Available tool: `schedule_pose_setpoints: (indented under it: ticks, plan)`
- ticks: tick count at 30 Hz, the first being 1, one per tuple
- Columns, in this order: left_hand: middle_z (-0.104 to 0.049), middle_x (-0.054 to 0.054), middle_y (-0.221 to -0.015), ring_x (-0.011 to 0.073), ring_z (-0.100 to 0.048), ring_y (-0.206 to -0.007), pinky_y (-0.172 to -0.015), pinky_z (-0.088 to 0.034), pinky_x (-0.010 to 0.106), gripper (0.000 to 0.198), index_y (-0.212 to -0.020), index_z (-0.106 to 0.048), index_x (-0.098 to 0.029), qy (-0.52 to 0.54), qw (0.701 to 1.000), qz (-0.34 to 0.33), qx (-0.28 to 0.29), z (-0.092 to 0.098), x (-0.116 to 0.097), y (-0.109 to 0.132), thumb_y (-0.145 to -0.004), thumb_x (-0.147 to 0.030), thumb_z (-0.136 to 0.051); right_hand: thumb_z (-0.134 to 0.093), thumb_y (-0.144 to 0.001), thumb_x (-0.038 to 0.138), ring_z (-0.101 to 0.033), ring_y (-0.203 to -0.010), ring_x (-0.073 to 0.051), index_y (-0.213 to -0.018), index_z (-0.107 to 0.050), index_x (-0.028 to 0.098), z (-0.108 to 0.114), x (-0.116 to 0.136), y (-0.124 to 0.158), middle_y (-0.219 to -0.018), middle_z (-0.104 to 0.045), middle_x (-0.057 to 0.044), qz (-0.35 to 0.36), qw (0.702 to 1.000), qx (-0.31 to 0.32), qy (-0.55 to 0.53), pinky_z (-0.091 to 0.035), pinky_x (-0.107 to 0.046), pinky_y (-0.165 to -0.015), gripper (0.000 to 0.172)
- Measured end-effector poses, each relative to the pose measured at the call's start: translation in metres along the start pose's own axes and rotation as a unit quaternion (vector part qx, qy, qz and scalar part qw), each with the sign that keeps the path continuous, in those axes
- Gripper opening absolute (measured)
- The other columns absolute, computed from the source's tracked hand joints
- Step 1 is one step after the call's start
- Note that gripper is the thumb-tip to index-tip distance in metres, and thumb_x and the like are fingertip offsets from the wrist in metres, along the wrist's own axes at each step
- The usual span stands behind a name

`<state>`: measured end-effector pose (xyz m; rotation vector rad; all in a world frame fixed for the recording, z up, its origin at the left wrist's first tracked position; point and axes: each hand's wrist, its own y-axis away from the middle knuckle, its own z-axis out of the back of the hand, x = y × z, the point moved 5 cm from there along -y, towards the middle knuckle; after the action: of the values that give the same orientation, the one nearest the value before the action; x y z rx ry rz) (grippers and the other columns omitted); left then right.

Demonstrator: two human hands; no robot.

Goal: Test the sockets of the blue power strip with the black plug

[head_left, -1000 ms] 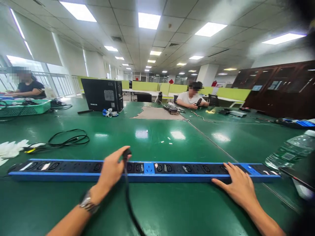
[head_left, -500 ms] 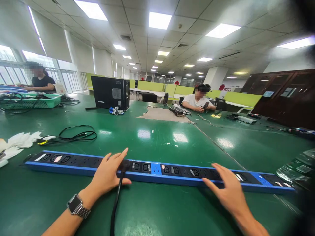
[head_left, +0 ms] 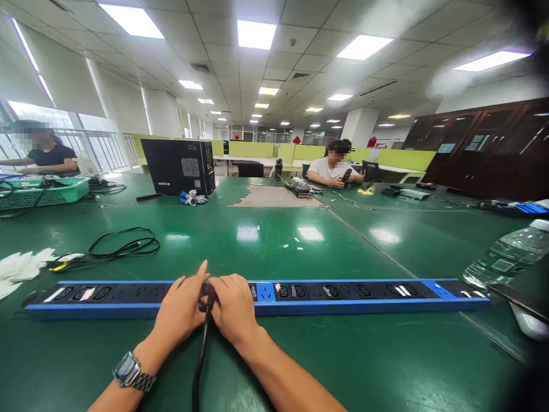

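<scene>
Long blue-and-black power strip [head_left: 338, 290] lying crosswise on green tabletop [head_left: 398, 360], from 8 o'clock through 6 to 4. At 7 o'clock, both hands meet over strip. Right hand [head_left: 235, 306]: fingers bent, closed round black plug [head_left: 207, 294]; cord [head_left: 201, 357] running down from it. Left hand [head_left: 178, 306] (watch [head_left: 128, 371] on wrist): fingers beside plug, one pointing up; cannot tell whether they grip. Bottle [head_left: 508, 252] at 3 o'clock, coiled cable [head_left: 148, 249] at 9, computer case [head_left: 171, 169] at 10.
</scene>
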<state>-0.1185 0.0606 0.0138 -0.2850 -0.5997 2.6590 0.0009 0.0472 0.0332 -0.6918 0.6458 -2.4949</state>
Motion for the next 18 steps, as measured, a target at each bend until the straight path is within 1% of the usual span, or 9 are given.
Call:
schedule_pose_setpoints:
  ticks: [2,3,6,8,9,11,14,16,18]
  plan:
    - [-0.066,0.011,-0.125,0.0250,-0.061,-0.114,-0.107,-0.038,0.044,0.084,-0.152,-0.016,-0.014,0.005,1.000,-0.003,0.004,0.000,-0.001,0.000,-0.075,-0.018,-0.047,-0.055,-0.088,0.027,-0.056,-0.087,-0.022,-0.103,-0.064,0.021,0.007,-0.001,-0.001,-0.094,-0.069,-0.005,0.008,0.999,-0.027,-0.025,-0.045,-0.035,-0.077,0.018]
    - [-0.066,0.012,-0.126,0.0257,-0.062,-0.114,-0.107,-0.038,0.045,0.084,-0.152,-0.017,-0.014,0.005,1.000,-0.001,0.006,0.000,-0.001,0.000,-0.075,-0.021,-0.050,-0.053,-0.090,0.028,-0.057,-0.088,-0.022,-0.106,-0.063,0.020,0.015,-0.002,-0.002,-0.097,-0.069,-0.006,0.006,0.998,-0.049,-0.040,-0.045,-0.035,-0.078,0.021]
    - [-0.063,0.013,-0.129,0.0286,-0.061,-0.114,-0.106,-0.038,0.047,0.089,-0.151,-0.018,-0.016,0.009,1.000,0.001,0.011,0.000,-0.001,-0.001,-0.075,-0.036,-0.061,-0.051,-0.092,0.031,-0.059,-0.097,-0.022,-0.116,-0.060,0.019,0.046,-0.010,-0.005,-0.109,-0.068,-0.008,-0.015,0.989,-0.123,-0.077,-0.046,-0.035,-0.085,0.028]
    - [-0.063,0.013,-0.130,0.0296,-0.060,-0.117,-0.106,-0.037,0.048,0.096,-0.151,-0.016,-0.017,0.012,1.000,0.003,0.014,0.001,-0.001,-0.001,-0.074,-0.045,-0.067,-0.052,-0.092,0.032,-0.060,-0.101,-0.022,-0.116,-0.061,0.019,0.066,-0.027,0.000,-0.112,-0.068,-0.009,-0.031,0.986,-0.139,-0.082,-0.047,-0.035,-0.089,0.028]
    - [-0.063,0.013,-0.129,0.0297,-0.059,-0.117,-0.107,-0.037,0.048,0.100,-0.151,-0.015,-0.018,0.014,1.000,0.005,0.017,0.001,-0.001,-0.001,-0.074,-0.048,-0.069,-0.052,-0.092,0.032,-0.061,-0.100,-0.022,-0.115,-0.061,0.019,0.074,-0.038,0.005,-0.110,-0.068,-0.009,-0.040,0.987,-0.132,-0.080,-0.048,-0.035,-0.089,0.027]
    - [-0.064,0.012,-0.128,0.0296,-0.059,-0.118,-0.107,-0.036,0.048,0.106,-0.152,-0.012,-0.019,0.016,0.999,0.013,0.026,0.001,-0.002,-0.002,-0.071,-0.051,-0.073,-0.053,-0.092,0.032,-0.063,-0.095,-0.021,-0.111,-0.062,0.020,0.083,-0.063,0.020,-0.105,-0.069,-0.009,-0.059,0.991,-0.096,-0.068,-0.049,-0.034,-0.085,0.025]
    - [-0.064,0.012,-0.128,0.0293,-0.059,-0.117,-0.107,-0.036,0.048,0.108,-0.152,-0.012,-0.020,0.015,0.999,0.015,0.029,0.002,-0.003,-0.002,-0.070,-0.052,-0.075,-0.054,-0.091,0.031,-0.064,-0.092,-0.021,-0.109,-0.063,0.020,0.081,-0.090,0.041,-0.102,-0.070,-0.008,-0.070,0.995,-0.045,-0.055,-0.051,-0.033,-0.081,0.022]
    - [-0.064,0.011,-0.128,0.0293,-0.060,-0.116,-0.106,-0.036,0.049,0.106,-0.151,-0.013,-0.021,0.012,1.000,0.013,0.024,0.002,-0.004,-0.002,-0.071,-0.052,-0.075,-0.055,-0.090,0.030,-0.064,-0.095,-0.021,-0.109,-0.062,0.021,0.076,-0.096,0.048,-0.104,-0.070,-0.008,-0.066,0.996,-0.037,-0.054,-0.051,-0.034,-0.083,0.022]
    - [-0.065,0.011,-0.127,0.0291,-0.060,-0.115,-0.106,-0.037,0.049,0.104,-0.151,-0.014,-0.021,0.008,1.000,0.009,0.017,0.001,-0.003,-0.002,-0.072,-0.052,-0.074,-0.058,-0.089,0.029,-0.063,-0.098,-0.022,-0.109,-0.063,0.021,0.071,-0.095,0.050,-0.105,-0.070,-0.008,-0.061,0.996,-0.035,-0.054,-0.050,-0.036,-0.086,0.022]
